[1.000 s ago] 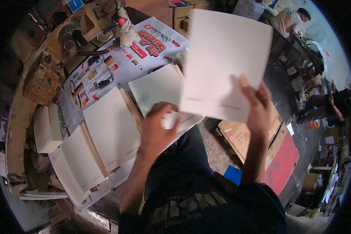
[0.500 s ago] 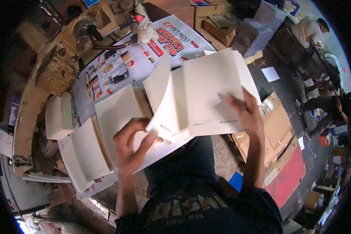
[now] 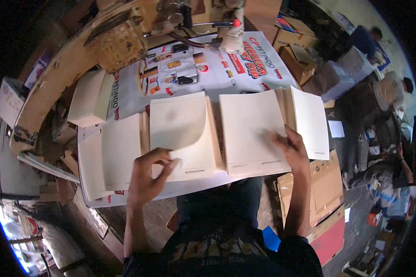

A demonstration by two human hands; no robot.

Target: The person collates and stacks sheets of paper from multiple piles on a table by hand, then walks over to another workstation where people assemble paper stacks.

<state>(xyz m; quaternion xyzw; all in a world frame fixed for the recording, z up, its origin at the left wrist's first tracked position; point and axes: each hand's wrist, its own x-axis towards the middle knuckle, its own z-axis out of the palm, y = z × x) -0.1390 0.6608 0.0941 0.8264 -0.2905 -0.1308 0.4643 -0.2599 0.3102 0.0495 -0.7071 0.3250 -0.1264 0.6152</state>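
My left hand (image 3: pixel 153 174) is closed in a pinch on the lower corner of a cream paper sheet (image 3: pixel 173 122). That sheet lies over the left-middle stack, its right side curling up. Beneath it shows a page (image 3: pixel 196 167) with small print along its lower edge. Against the right edge of another cream stack (image 3: pixel 252 124) rests my right hand (image 3: pixel 293 150), thumb and fingers apart on the top page. A narrow gap parts these two stacks. Farther right, an opened-out bundle of pages (image 3: pixel 310 122) slants past the table's edge.
More paper stacks (image 3: pixel 120 150) line the table's left side, with a thick block (image 3: pixel 91 98) behind. A printed banner (image 3: pixel 208 69) covers the table. A machine with a red-knobbed lever (image 3: pixel 236 23) stands at the back. Cardboard (image 3: pixel 321 184) lies to the right; people (image 3: pixel 388 92) work beyond.
My left hand has lowered the raised sheet leftward onto the left-middle stack. My right hand stays on the right stack. The view has shifted, bringing the far-right bundle into sight.
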